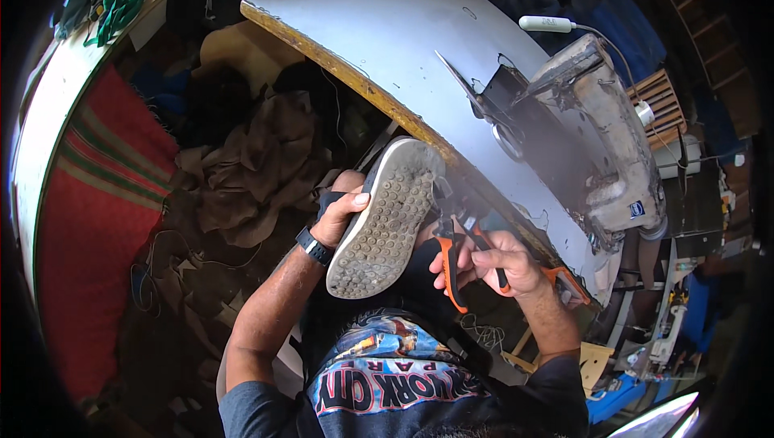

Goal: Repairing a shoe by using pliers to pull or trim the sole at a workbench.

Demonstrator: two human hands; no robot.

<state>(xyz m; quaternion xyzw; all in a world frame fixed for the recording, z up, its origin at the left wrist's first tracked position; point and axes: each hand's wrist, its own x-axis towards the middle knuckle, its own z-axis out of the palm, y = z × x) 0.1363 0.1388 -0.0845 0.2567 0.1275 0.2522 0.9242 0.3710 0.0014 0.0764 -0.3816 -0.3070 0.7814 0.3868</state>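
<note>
My left hand (343,216), with a black watch on its wrist, grips a shoe (387,220) by its side edge. The shoe is tilted with its worn grey, studded sole facing up. In my right hand (512,265) is a pair of pliers (448,265) with orange and black handles, spread apart between my fingers. The pliers' jaws sit close beside the shoe's right edge; whether they touch it I cannot tell.
Right of the shoe stands a white-topped bench (387,11) with a chipped edge. Scissors (476,103) and a worn sewing machine (605,124) rest on it. An orange-handled tool (567,283) is at its near corner. Crumpled brown material (266,164) and a red striped cloth (105,220) lie left.
</note>
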